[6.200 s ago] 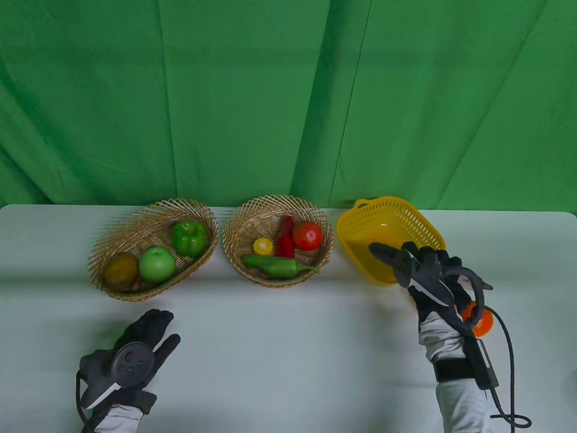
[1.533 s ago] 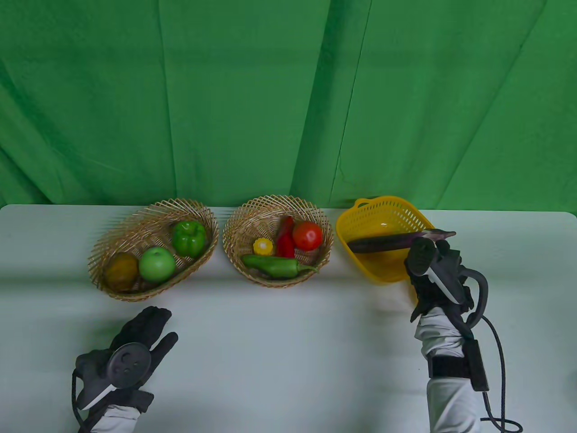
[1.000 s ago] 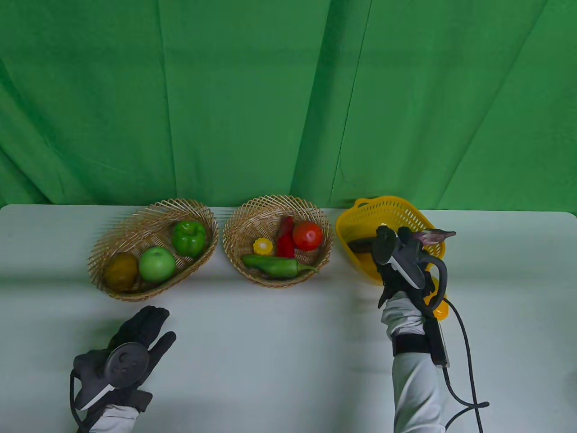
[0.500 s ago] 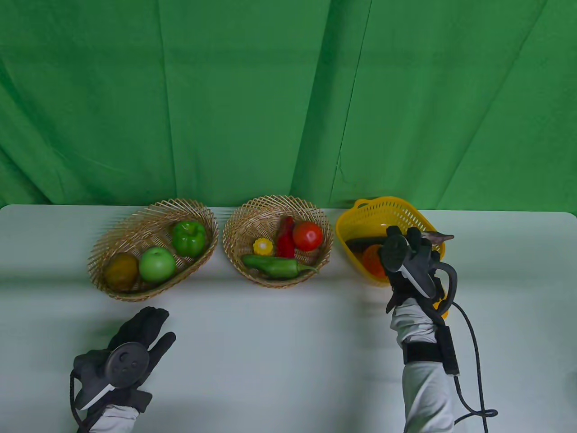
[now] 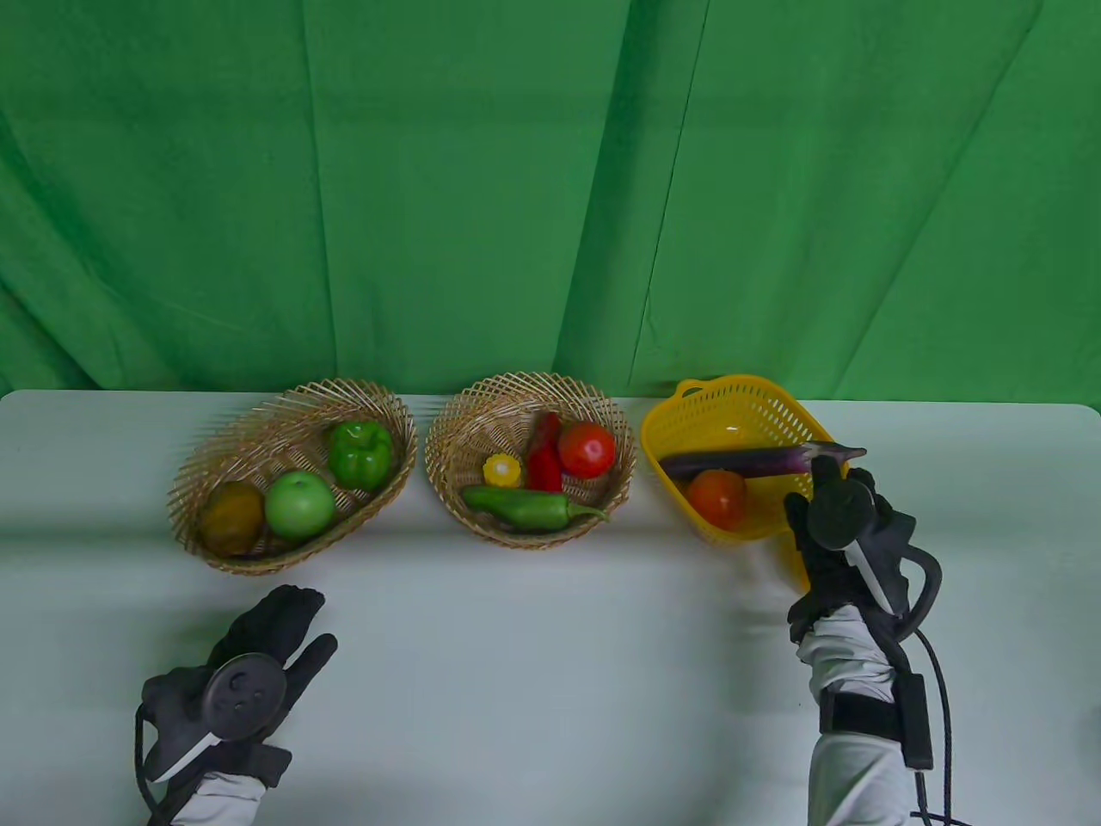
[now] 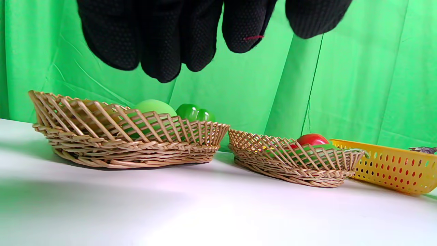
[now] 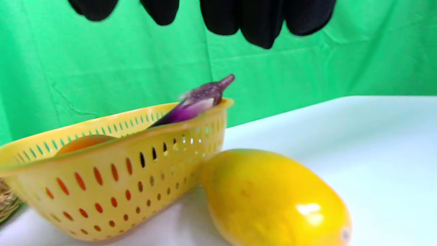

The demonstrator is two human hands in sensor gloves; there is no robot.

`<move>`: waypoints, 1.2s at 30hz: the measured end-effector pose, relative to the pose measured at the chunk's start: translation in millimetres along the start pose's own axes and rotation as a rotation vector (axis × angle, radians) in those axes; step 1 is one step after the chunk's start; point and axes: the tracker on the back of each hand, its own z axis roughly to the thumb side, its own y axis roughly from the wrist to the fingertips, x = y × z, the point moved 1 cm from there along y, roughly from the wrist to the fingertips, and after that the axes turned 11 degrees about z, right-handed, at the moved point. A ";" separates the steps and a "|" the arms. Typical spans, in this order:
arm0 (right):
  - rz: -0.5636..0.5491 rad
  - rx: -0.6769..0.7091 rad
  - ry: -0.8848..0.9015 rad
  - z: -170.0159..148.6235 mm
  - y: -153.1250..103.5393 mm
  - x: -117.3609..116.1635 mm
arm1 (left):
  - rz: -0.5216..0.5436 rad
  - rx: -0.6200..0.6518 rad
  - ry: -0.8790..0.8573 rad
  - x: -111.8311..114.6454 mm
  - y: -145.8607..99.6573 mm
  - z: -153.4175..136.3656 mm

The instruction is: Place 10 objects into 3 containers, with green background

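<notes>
- Shown only in the right wrist view: a yellow mango [image 7: 273,198] on the table [image 7: 375,136], touching the yellow plastic basket [image 7: 112,184]; in the table view, hidden behind the right hand [image 5: 847,533].
- Shown only in the table view: basket contents in full.
- Three containers in a row: two wicker baskets [image 5: 292,473] [image 5: 529,456] and the yellow one.
- Left wicker: three items, a brown fruit [image 5: 230,514], a green apple [image 5: 298,504], a green bell pepper [image 5: 360,453].
- Middle wicker: four, a corn piece [image 5: 502,470], a red chili [image 5: 544,456], a tomato [image 5: 587,449], a green chili [image 5: 520,508].
- Yellow basket: two, an eggplant [image 5: 740,462] lying across with its stem over the right rim, an orange-red fruit [image 5: 717,498] beneath it.
- Right-hand fingers [image 7: 256,20] loosely spread, holding nothing, just above and in front of the mango, near the eggplant stem.
- Left hand [image 5: 249,671] flat on the table, fingers [image 6: 160,41] extended, gripping nothing, well apart from the baskets.
</notes>
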 end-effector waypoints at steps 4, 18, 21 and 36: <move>0.003 -0.039 0.093 -19.8 0.1 -5.8 | -0.001 -0.001 0.000 0.1 -0.1 0.1; 0.187 -0.172 0.224 -65.7 7.4 -51.4 | -0.001 -0.001 0.000 0.1 -0.1 0.1; 0.239 -0.179 0.191 -64.0 9.7 -62.7 | -0.001 -0.001 0.000 0.1 -0.1 0.1; 0.256 -0.205 -0.038 -42.0 17.1 -86.1 | -0.022 -0.009 0.009 0.4 -0.6 0.8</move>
